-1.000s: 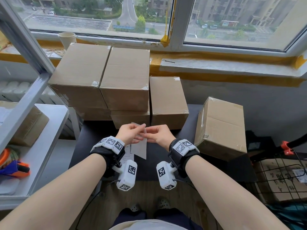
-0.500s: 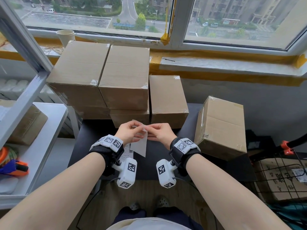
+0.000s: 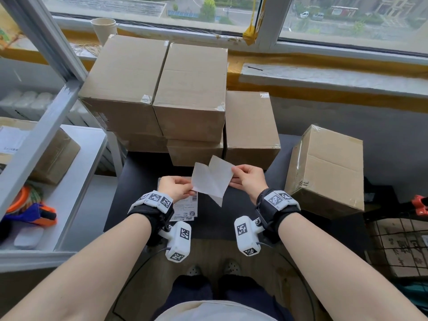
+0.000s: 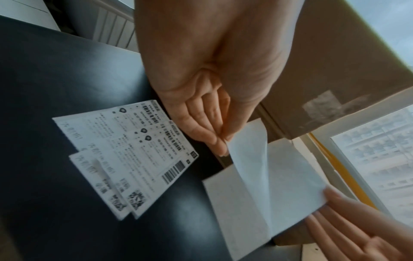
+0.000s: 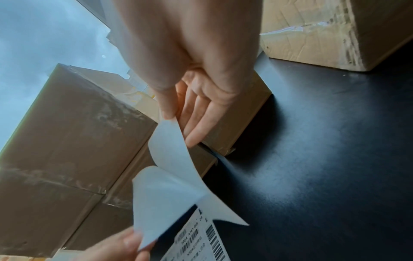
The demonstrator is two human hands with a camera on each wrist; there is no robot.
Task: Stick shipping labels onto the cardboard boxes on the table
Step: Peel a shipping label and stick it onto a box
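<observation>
Over the black table (image 3: 139, 172), my two hands are pulling a white shipping label (image 3: 212, 179) apart into two layers that spread in a V. My left hand (image 3: 185, 189) pinches the left layer (image 4: 250, 151) at its edge. The right layer (image 5: 172, 150) is pinched between thumb and fingers of my right hand (image 3: 239, 177). Only blank white sides show, so I cannot tell sticker from backing. More printed labels (image 3: 186, 208) lie on the table under my left hand. Taped cardboard boxes (image 3: 176, 93) are stacked behind, with one lower box (image 3: 251, 126) beside them.
Another cardboard box (image 3: 328, 167) stands tilted at the table's right end. A white shelf (image 3: 81, 181) on the left holds a labelled box (image 3: 53, 156) and an orange-blue tool (image 3: 32, 216). A paper cup (image 3: 103, 28) sits on the windowsill. A wire basket (image 3: 398, 242) is at lower right.
My hands were together at the label's top corner. They have now moved apart sideways, and the label has opened into two separated layers.
</observation>
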